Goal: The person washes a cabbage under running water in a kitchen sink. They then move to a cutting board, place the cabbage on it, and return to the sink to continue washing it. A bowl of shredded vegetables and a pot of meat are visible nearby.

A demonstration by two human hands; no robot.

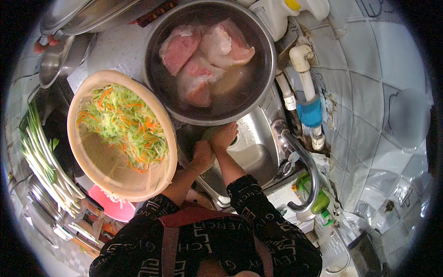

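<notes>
My left hand (pixel 201 153) and my right hand (pixel 224 137) are pressed together over the sink's left part (pixel 251 147), just below the rim of the big metal basin (pixel 271 78). The fingers of both look curled in. Whatever may lie between them is hidden by the hands and shadow. Large chunks of pink raw meat (pixel 196 60) sit in cloudy water in that basin. To the left of my hands, a tilted peach-coloured mesh basket (pixel 99 154) holds shredded green and orange vegetables (pixel 127 122).
A curved metal faucet (pixel 311 180) arches at the sink's right. White pipes (pixel 302 69) run up the tiled wall. Green onions (pixel 46 161) lie at the far left, near a pink bowl (pixel 108 203). Behind the basin stands a white jug (pixel 272 16); metal pans (pixel 57 60) are at upper left.
</notes>
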